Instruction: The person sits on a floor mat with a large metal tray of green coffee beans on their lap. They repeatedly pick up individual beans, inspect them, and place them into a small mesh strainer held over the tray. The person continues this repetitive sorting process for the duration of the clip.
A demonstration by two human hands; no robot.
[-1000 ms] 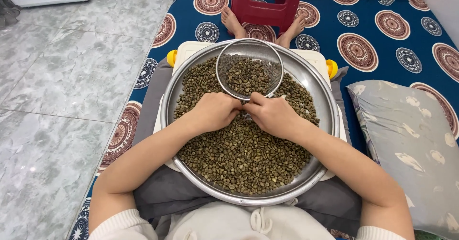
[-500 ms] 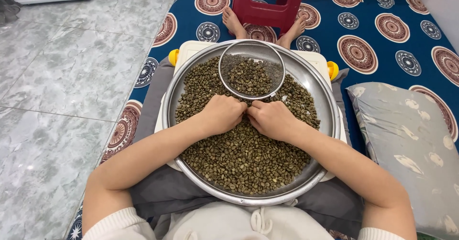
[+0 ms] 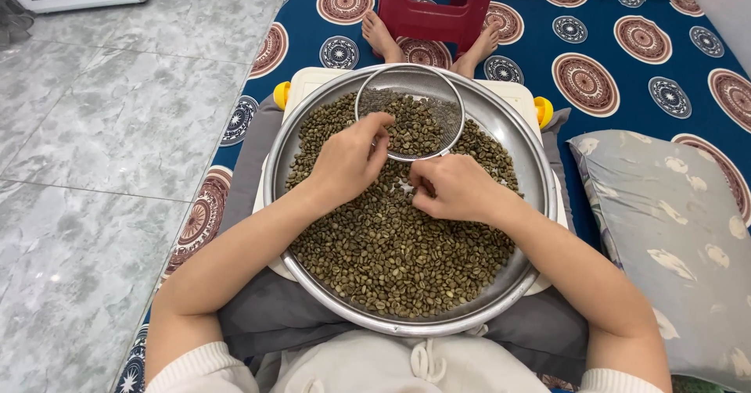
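Grey marble-tile floor (image 3: 102,127) at left. Round stainless-steel tray (image 3: 540,174) on lap, filled with green-brown coffee beans (image 3: 391,260). Left hand (image 3: 348,158) fingers curled loosely, pinching over beans beside round wire-mesh sieve (image 3: 411,111). Right hand (image 3: 454,188) curled, fingertips in beans; grip contents cannot be determined. Grey patterned cushion (image 3: 673,236) at right.

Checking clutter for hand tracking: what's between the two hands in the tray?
Head view: only loose greenish beans on the round metal tray lie between the left hand and right hand. The mesh sieve sits just beyond the gap.
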